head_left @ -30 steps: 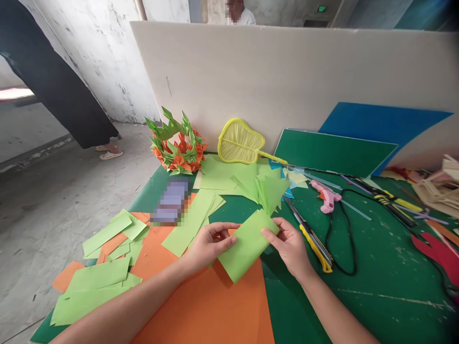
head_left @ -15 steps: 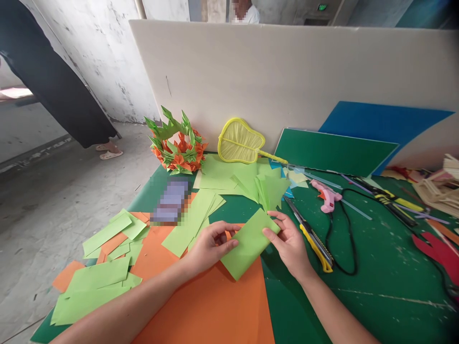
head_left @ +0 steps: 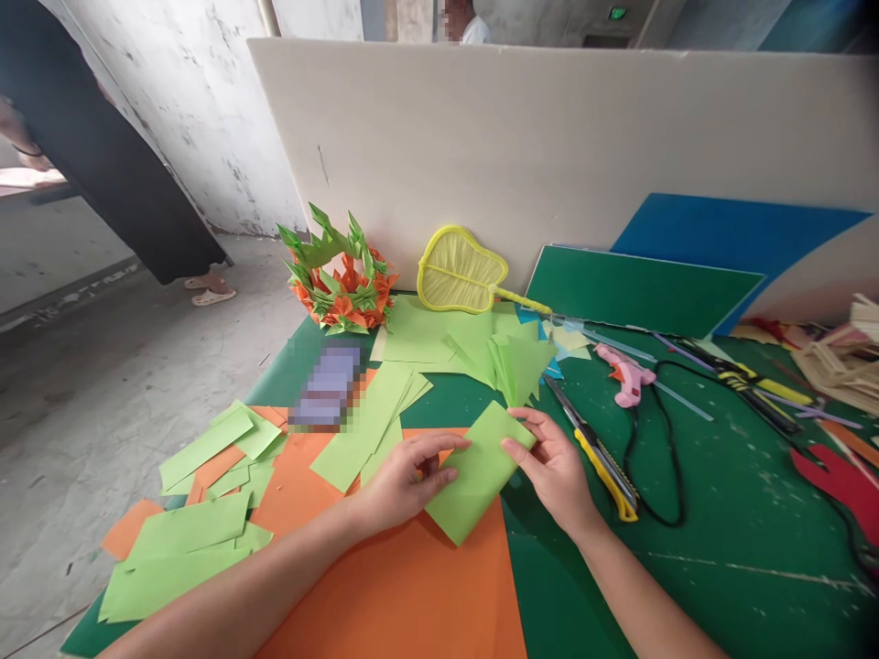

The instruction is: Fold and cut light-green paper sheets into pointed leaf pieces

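A folded light green paper rectangle (head_left: 477, 471) lies tilted over the edge of a large orange sheet (head_left: 405, 586) on the green table (head_left: 721, 540). My left hand (head_left: 405, 480) pinches the paper's left edge between thumb and fingers. On the far right corner of the same paper my right hand (head_left: 553, 467) has its thumb on top and its fingers curled behind. Just beyond the paper sits a pile of folded green pieces (head_left: 512, 361).
A yellow utility knife (head_left: 597, 453) lies right of my right hand, beside a pink glue gun (head_left: 624, 375) with a black cord. Green paper strips (head_left: 199, 513) are scattered at the left. An orange and green paper wreath (head_left: 340, 279) and yellow fan (head_left: 460, 273) stand by the white board.
The green paper has been lowered and flattened slightly toward the orange sheet. My left fingers have shifted further over its left edge. The right hand keeps its hold.
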The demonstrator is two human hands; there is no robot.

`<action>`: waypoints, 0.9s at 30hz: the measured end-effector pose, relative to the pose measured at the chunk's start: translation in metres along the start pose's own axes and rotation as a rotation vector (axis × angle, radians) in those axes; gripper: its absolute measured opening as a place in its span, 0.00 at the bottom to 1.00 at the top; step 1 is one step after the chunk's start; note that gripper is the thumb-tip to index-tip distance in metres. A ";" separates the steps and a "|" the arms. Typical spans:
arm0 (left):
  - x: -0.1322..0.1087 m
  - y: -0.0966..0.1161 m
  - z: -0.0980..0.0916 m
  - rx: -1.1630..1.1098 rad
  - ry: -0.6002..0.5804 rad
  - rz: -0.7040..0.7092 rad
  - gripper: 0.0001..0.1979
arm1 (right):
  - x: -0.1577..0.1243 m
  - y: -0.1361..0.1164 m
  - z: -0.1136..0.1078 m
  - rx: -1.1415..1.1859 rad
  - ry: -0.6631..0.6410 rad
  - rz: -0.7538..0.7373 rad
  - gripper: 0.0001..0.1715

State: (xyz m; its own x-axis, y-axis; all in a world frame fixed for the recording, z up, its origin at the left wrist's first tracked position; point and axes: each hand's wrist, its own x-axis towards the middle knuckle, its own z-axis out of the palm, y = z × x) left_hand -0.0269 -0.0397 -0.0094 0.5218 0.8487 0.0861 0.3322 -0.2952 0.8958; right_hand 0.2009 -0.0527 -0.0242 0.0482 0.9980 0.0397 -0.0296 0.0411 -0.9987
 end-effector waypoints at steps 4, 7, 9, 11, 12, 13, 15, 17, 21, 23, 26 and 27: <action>0.000 0.001 -0.001 0.000 0.001 0.008 0.16 | 0.000 -0.001 0.000 0.012 0.002 0.002 0.23; 0.000 0.002 -0.001 -0.006 -0.009 0.032 0.16 | 0.001 -0.002 -0.001 0.030 0.007 0.021 0.24; -0.001 0.003 -0.001 -0.013 -0.019 0.048 0.16 | 0.001 -0.002 -0.002 0.023 0.016 0.047 0.26; -0.001 0.003 -0.001 -0.030 -0.039 0.065 0.16 | 0.002 -0.002 -0.003 0.025 0.020 0.081 0.27; -0.002 0.004 -0.001 -0.039 -0.054 0.070 0.16 | 0.003 -0.001 -0.004 0.033 0.023 0.100 0.27; -0.002 0.004 -0.001 -0.047 -0.070 0.073 0.16 | 0.003 0.000 -0.004 0.041 0.025 0.117 0.26; -0.002 0.004 -0.001 -0.057 -0.098 0.075 0.16 | 0.004 0.001 -0.006 0.041 0.036 0.128 0.23; -0.002 0.004 -0.001 -0.060 -0.112 0.075 0.16 | 0.004 0.003 -0.007 0.006 0.043 0.108 0.20; -0.002 0.005 -0.002 -0.064 -0.124 0.060 0.16 | 0.004 0.004 -0.008 -0.067 0.042 0.065 0.20; -0.002 0.004 -0.002 -0.056 -0.127 0.051 0.16 | 0.005 0.003 -0.007 -0.071 0.046 0.061 0.20; -0.002 0.003 -0.001 -0.051 -0.130 0.053 0.17 | 0.005 0.002 -0.007 -0.062 0.043 0.059 0.20; -0.002 0.003 -0.001 -0.054 -0.133 0.059 0.17 | 0.005 0.003 -0.007 -0.060 0.042 0.059 0.19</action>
State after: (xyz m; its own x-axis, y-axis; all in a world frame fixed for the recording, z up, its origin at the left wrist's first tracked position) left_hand -0.0274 -0.0415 -0.0068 0.6398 0.7639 0.0841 0.2570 -0.3158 0.9133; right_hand 0.2083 -0.0485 -0.0269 0.0903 0.9957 -0.0193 0.0264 -0.0218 -0.9994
